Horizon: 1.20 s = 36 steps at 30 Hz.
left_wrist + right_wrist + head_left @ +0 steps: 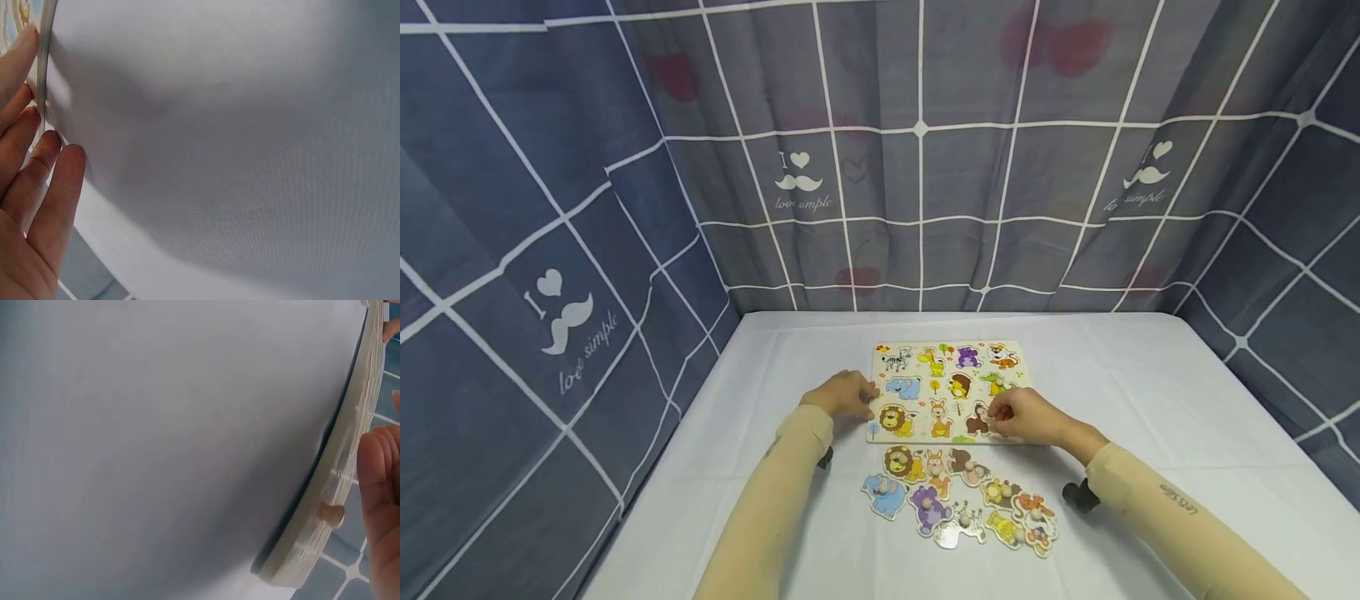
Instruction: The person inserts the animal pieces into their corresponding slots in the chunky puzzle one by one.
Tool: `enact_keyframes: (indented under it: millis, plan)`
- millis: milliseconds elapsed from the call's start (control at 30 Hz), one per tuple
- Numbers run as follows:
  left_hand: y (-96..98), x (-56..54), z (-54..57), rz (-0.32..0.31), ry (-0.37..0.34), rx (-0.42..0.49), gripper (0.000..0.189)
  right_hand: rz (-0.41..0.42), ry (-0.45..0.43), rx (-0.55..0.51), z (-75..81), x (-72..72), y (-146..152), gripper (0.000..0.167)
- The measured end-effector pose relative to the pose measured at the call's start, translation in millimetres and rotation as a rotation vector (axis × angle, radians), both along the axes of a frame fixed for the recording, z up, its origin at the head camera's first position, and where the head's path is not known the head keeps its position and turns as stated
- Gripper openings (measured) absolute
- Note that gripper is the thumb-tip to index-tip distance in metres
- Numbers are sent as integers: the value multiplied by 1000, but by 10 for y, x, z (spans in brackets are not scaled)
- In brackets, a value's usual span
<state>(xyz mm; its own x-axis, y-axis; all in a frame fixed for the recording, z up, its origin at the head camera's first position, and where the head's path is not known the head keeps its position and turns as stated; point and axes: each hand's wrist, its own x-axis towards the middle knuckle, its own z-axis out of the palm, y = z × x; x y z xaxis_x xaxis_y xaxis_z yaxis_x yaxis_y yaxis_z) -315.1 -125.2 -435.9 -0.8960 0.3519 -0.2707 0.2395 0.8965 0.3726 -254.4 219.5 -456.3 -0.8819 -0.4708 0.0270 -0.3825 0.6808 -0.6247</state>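
Note:
A wooden animal puzzle board [880, 350] lies flat on the table. My left hand [842, 393] touches its left edge; in the left wrist view the fingers [59, 194] lie fairly straight beside that edge. Over the lower right of the board, my right hand [1026, 415] hovers by the brown monkey picture [977, 419], fingers bent, with nothing visible in them. A knobbed crocodile piece [996, 385] sits in the board just above that hand. In the right wrist view its wooden knob [332, 515] stands apart from the fingers.
Several loose knobbed pieces lie in front of the board, among them a lion [901, 464], an elephant [885, 495], a purple hippo [929, 510] and a zebra [964, 521]. A white cloth covers the table [760, 367]. Checked curtains [880, 183] stand behind and at both sides.

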Motion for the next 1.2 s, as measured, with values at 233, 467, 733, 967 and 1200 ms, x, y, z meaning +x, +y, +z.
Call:
enact_keyframes:
  millis: [233, 467, 733, 967, 1200]
  plan:
    - [2, 23, 21, -1, -4, 1, 48, 23, 0, -2, -41, 41, -36, 15]
    - [1, 23, 13, -1, -8, 5, 48, 19, -46, -13, -40, 77, -65, 16]
    - [5, 3, 6, 39, -10, 8, 47, 52, -46, -26, -22, 103, -103, 13]
    - [1, -1, 17, 21, -9, 8, 47, 102, -36, -15, -37, 120, -150, 12]
    - [4, -5, 39, 15, -16, 4, 47, 100, -25, -4, -1, 159, -197, 16]
